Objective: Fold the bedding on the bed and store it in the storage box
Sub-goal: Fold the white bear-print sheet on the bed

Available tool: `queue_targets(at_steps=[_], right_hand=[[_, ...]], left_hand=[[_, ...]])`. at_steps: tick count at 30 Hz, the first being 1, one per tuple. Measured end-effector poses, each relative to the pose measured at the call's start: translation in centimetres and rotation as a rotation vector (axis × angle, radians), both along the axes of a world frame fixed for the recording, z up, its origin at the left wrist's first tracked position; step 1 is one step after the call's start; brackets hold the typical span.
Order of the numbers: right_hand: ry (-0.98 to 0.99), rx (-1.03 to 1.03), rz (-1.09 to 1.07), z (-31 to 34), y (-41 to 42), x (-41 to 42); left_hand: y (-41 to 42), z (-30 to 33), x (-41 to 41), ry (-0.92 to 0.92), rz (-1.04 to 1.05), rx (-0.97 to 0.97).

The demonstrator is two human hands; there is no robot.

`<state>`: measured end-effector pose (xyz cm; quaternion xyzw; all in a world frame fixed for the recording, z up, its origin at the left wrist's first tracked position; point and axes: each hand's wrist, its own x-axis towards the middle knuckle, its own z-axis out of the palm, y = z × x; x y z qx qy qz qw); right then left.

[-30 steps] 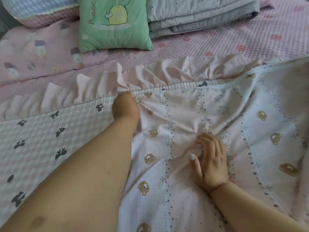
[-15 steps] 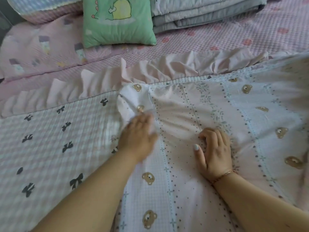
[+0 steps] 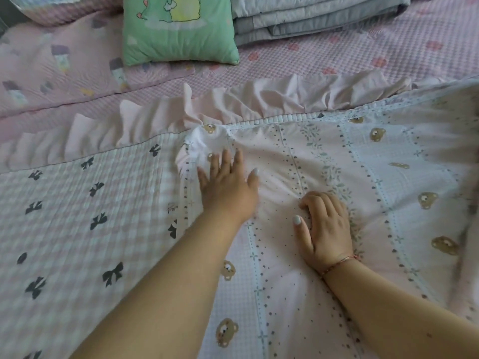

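Sheet (image 3: 324, 156) with bear print lies spread over the near right of the bed, on a bow-print quilt (image 3: 77, 216). Right hand (image 3: 324, 226) rests on it with fingers curled into the cloth; left hand (image 3: 228, 187) presses flat, fingers spread, near its bunched corner. Cushion (image 3: 178, 29) and folded blanket (image 3: 311, 16) sit at the far edge.

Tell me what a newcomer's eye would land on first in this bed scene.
Two bare hands stand out at centre: the left hand lies flat with spread fingers near a corner of the bear-print sheet, while the right hand rests on it with curled fingers. The sheet overlaps a bow-print quilt with a pink ruffle. Behind, a green cushion sits beside folded grey bedding.
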<state>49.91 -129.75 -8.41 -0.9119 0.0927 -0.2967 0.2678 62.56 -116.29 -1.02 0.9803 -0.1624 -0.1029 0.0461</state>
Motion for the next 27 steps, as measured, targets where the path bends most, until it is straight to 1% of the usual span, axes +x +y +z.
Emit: queue_targets(at_steps=[1,3,5,8,11,13,15,17,20,21,24,27], right_hand=[[0.004,-0.009,-0.002,0.1,0.0,0.0],[0.01,-0.023,-0.005,0.1,0.0,0.0],[0.005,-0.031,-0.001,0.1,0.1,0.0],[0.008,-0.041,0.004,0.2,0.1,0.1],[0.035,-0.049,0.009,0.3,0.1,0.1],[0.089,-0.054,0.02,0.3,0.0,0.1],[0.176,-0.023,0.047,0.8,0.0,0.4],[0.311,0.043,0.073,1.7,-0.1,0.4],[0.51,0.179,0.193,2.3,0.3,-1.3],[0.597,0.194,0.237,2.4,0.5,-2.3],[0.832,0.168,0.319,3.3,1.3,-5.9],[0.96,0.042,0.377,5.2,2.2,-9.7]], left_hand=[[-0.2,-0.1,-3.2,0.002,-0.047,-0.052],[1.2,-1.8,-9.2,-0.024,-0.086,-0.092],[3.2,-3.9,-13.2,-0.111,-0.052,-0.059],[4.1,-5.7,-15.3,-0.154,0.05,-0.078],[3.7,-6.3,-15.7,-0.163,0.052,-0.092],[3.5,-6.4,-15.4,-0.173,0.065,-0.086],[3.5,-6.4,-14.8,-0.143,0.064,-0.076],[3.2,-6.2,-14.2,-0.097,0.069,-0.054],[3.2,-5.6,-13.6,-0.075,0.07,-0.025],[3.2,-5.5,-13.5,-0.059,0.06,-0.021],[3.6,-4.9,-13.8,0.014,0.018,0.01],[4.0,-4.1,-15.3,0.153,0.027,-0.023]])
